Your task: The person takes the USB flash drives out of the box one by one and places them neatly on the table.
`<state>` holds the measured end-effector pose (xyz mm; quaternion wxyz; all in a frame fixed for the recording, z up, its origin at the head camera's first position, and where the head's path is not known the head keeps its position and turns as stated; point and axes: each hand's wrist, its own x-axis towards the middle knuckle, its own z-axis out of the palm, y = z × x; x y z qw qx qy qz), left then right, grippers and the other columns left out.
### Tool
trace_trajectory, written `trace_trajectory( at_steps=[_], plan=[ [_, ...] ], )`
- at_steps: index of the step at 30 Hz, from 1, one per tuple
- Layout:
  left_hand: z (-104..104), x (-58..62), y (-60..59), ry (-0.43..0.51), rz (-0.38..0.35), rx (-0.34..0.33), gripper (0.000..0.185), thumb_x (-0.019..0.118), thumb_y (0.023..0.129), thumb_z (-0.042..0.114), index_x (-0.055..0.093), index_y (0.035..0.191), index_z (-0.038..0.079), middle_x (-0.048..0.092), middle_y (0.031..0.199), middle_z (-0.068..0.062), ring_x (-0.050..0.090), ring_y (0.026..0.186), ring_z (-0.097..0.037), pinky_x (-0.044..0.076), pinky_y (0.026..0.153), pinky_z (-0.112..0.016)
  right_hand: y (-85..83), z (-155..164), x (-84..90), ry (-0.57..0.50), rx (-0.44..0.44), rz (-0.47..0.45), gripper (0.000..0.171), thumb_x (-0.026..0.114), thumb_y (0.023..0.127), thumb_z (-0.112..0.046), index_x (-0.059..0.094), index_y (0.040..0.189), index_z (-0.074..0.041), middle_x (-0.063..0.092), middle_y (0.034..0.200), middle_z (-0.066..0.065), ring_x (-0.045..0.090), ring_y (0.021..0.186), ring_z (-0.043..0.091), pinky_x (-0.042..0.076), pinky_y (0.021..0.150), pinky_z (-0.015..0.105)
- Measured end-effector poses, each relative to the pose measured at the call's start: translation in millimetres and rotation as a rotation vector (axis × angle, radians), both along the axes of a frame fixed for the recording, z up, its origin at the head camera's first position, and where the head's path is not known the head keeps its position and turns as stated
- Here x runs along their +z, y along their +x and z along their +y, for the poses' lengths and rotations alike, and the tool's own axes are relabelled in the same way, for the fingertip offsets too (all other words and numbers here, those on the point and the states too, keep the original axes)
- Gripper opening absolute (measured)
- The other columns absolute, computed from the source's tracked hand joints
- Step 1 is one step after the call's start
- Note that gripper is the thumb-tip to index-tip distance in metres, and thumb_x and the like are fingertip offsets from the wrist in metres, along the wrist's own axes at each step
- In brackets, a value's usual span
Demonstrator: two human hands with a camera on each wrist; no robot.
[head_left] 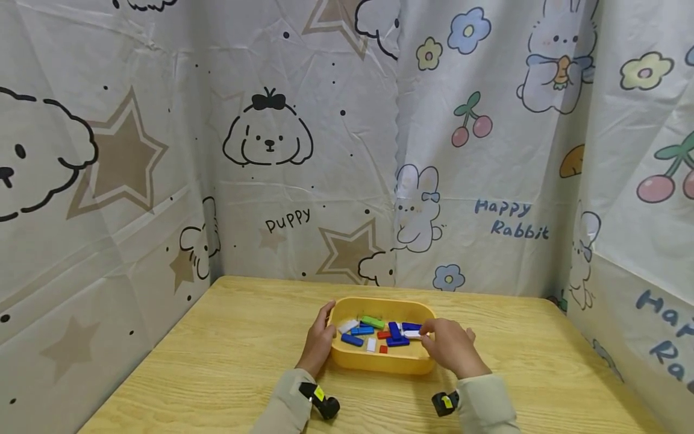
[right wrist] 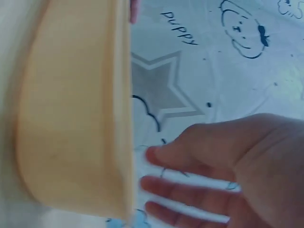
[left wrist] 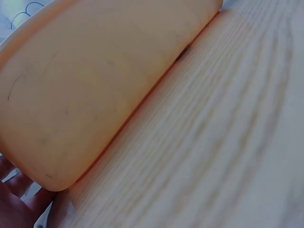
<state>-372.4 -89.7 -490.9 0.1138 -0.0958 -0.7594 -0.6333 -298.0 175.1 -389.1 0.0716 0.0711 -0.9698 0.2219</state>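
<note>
A yellow plastic bin [head_left: 379, 363] sits on the wooden table, with small building bricks on its floor. My left hand [head_left: 318, 340] grips its left end, thumb at the rim and fingers along the outer wall. In the left wrist view, part of that hand [left wrist: 19, 202] shows at the bin's corner. My right hand [head_left: 451, 346] hovers over the bin's right end, beside a white brick [head_left: 412, 334] and dark blue bricks [head_left: 398, 342]. Its thumb and fingers [right wrist: 164, 187] are spread apart above the rim in the right wrist view, nothing visible between them.
Also in the bin lie a green brick [head_left: 373, 322], a bright blue brick [head_left: 362, 331], a small red brick [head_left: 383, 349] and another white brick [head_left: 371, 345]. A printed curtain [head_left: 303, 253] stands behind the wooden table [head_left: 249, 325] and along both sides.
</note>
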Motion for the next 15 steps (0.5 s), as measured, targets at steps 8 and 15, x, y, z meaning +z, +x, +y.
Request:
trace_trajectory(
  at_steps=[8,15],
  plan=[
    [0,15.7,12.2,-0.003,-0.005,-0.001,0.062,0.04,0.086,-0.001,0.034,0.147,0.003,0.036,0.149,-0.02,0.035,0.136,-0.037,0.029,0.109,-0.054,-24.3,-8,-35.5,-0.076,0.034,0.076,0.024,0.072,0.08,-0.008,0.07,0.103,-0.009,0.069,0.11,0.008,0.061,0.104,0.036,0.021,0.095,0.072],
    [0,1.8,2.1,0.007,0.002,0.005,0.064,0.042,0.084,0.001,0.036,0.147,0.008,0.036,0.15,-0.017,0.034,0.137,-0.035,0.026,0.11,-0.055,-35.1,-12,-45.3,-0.106,-0.01,0.045,0.026,0.074,0.079,-0.011,0.07,0.105,-0.009,0.069,0.112,0.009,0.061,0.104,0.034,0.025,0.091,0.066]
  ],
)
